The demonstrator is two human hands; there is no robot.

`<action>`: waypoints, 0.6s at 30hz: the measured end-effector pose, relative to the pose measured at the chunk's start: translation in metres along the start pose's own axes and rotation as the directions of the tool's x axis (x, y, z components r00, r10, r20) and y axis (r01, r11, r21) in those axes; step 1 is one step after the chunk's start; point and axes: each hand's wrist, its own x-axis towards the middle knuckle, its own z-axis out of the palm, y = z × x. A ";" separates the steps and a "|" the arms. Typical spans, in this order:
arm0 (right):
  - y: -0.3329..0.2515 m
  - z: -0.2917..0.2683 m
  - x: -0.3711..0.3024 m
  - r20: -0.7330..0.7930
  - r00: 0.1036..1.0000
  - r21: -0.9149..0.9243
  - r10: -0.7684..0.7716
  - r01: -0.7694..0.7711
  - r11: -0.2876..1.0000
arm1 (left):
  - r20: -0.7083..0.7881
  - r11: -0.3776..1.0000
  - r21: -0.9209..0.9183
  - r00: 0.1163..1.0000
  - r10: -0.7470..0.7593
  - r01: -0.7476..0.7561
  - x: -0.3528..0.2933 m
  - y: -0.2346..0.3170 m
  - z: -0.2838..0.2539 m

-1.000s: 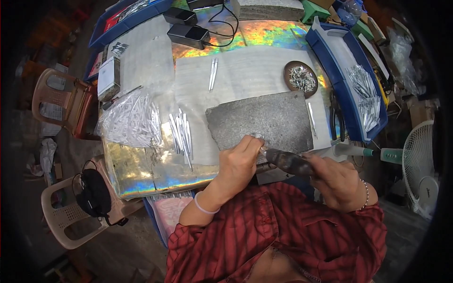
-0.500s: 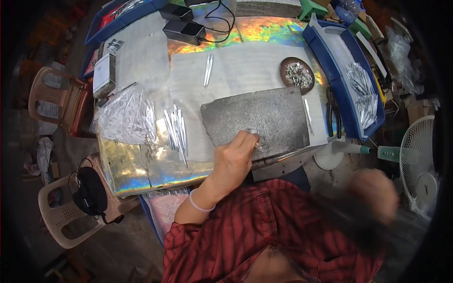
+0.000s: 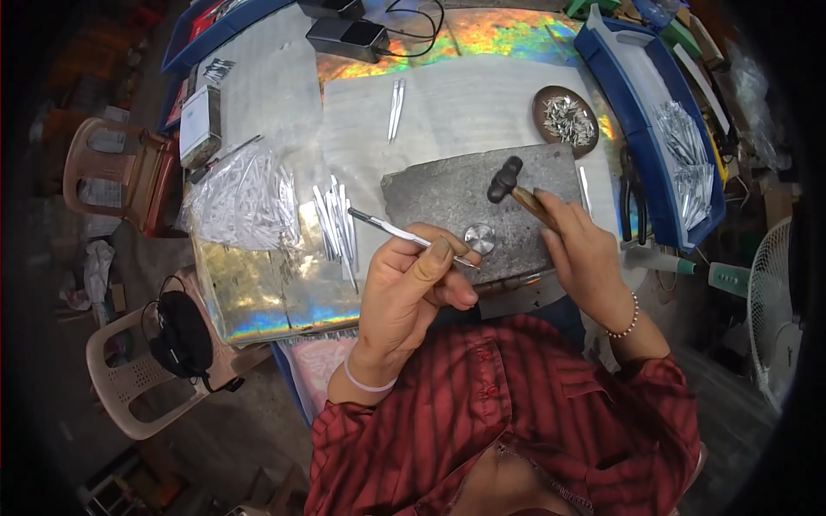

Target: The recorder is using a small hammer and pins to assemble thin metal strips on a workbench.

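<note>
My left hand point(image 3: 400, 288) is closed around a slim silver metal piece point(image 3: 387, 227) with a dark far end, pinched between thumb and fingers above the near edge of a grey stone slab point(image 3: 439, 198). By its fingertips, a small round shiny metal disc point(image 3: 479, 239) lies on the slab. My right hand point(image 3: 585, 254) is at the wooden handle of a small hammer point(image 3: 506, 179), fingers around its end. The hammer's dark head is over the slab's right half. Left of the slab lies a loose bunch of silver strips point(image 3: 331, 219).
A brown bowl point(image 3: 541, 107) of small metal pieces stands beyond the slab. Blue trays point(image 3: 615, 120) with silver strips, and dark-handled pliers point(image 3: 632, 193), lie at the right. A plastic bag of strips point(image 3: 241, 198) is at left. Two thin strips point(image 3: 396, 110) lie on the white sheet.
My right hand, blurred off to the right before, is now over the slab with the hammer. My left hand has turned and lifted, showing the silver piece; the disc is uncovered.
</note>
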 end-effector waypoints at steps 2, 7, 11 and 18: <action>0.000 0.012 0.004 0.007 0.999 -0.097 0.049 -0.048 0.994 | 0.005 1.000 0.020 1.000 0.009 -0.009 0.001 0.000 0.000; 0.001 0.015 0.005 0.027 1.000 -0.119 -0.004 0.007 0.993 | -0.049 0.996 0.092 0.999 0.015 -0.010 0.004 -0.002 0.001; 0.033 0.007 0.007 -0.159 0.986 0.020 0.046 -0.044 0.999 | -0.097 0.990 0.138 0.995 0.021 -0.008 0.008 -0.007 0.002; 0.115 0.015 0.008 -0.155 0.920 -0.065 0.360 -0.373 0.926 | -0.101 0.975 0.218 0.995 -0.023 0.045 0.017 -0.010 0.008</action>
